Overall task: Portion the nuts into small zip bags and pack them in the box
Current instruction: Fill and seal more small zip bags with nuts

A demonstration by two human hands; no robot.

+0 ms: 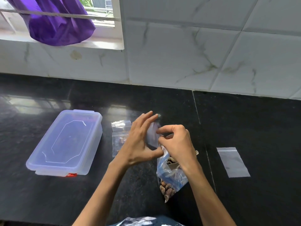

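A clear lidded plastic box [65, 142] with a red clip sits at the left on the black counter. A large clear bag of nuts [171, 178] lies in the middle, below my hands. My left hand [140, 141] holds a small zip bag [153, 134] between thumb and straightened fingers. Against that bag's edge, my right hand [175, 142] has its fingers curled and pinching. Small zip bags [119, 137], at least one with nuts inside, lie behind my left hand. An empty small zip bag [232, 162] lies flat at the right.
The black counter [244, 119] ends at a white marble-tiled wall [195, 54]. A purple cloth [57, 22] hangs over a rail at the window, far left and above.
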